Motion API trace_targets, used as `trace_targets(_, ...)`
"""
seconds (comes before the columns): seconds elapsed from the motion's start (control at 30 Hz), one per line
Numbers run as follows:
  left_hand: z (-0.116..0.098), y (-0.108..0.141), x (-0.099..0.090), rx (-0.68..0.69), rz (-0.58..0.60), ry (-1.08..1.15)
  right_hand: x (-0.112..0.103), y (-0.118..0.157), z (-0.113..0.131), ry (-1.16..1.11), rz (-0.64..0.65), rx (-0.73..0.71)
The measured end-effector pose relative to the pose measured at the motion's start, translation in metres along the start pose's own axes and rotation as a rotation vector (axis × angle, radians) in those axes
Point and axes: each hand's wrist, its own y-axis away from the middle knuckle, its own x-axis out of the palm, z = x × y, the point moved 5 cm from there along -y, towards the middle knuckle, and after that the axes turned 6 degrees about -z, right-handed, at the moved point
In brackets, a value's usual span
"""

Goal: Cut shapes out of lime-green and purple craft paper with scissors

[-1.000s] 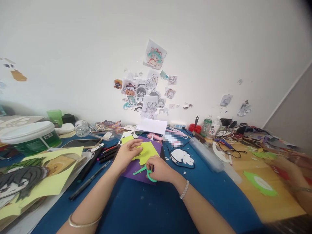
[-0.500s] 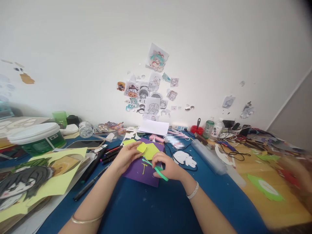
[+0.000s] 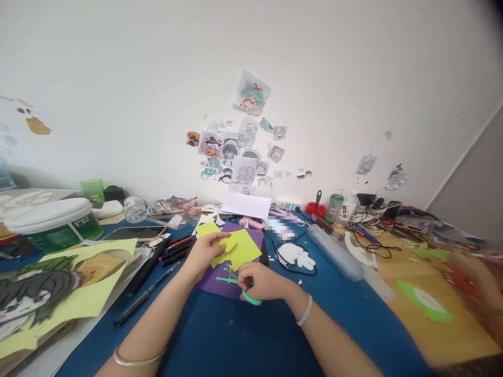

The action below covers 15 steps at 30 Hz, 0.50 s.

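My left hand [image 3: 207,252] pinches yellow-green paper [image 3: 244,250], which has jagged cut edges and lies over a purple sheet [image 3: 214,289]. In my right hand [image 3: 264,283] are green-handled scissors [image 3: 252,299], their fingers closed round the loops. The scissor blades point left, apart from the yellow-green paper and over the purple sheet. Small yellow-green strips lie on that sheet near the blades, partly hidden by them. The blue table cover [image 3: 243,340] extends beneath both arms.
Several black pens [image 3: 176,252] lie left of the paper, beside a phone [image 3: 135,233] and a white-lidded tub [image 3: 51,222]. White paper cutouts [image 3: 294,255] and a clear plastic roll [image 3: 334,252] lie to the right. At the far right is another person's blurred hand [image 3: 471,272].
My right hand has drawn the scissors down and toward me, away from the yellow-green paper. More of that paper now shows; my left hand still holds it.
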Motion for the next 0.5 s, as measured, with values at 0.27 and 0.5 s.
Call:
trace_targets(0.27,0.001,0.000,0.005,-0.013,0.035,0.050,0.011,-0.002,-0.002,0.074,0.158,0.008)
trace_targets(0.5,0.008,0.002,0.013,-0.101,0.077,0.078,0.020,-0.002,-0.001,0.197,0.278,-0.159)
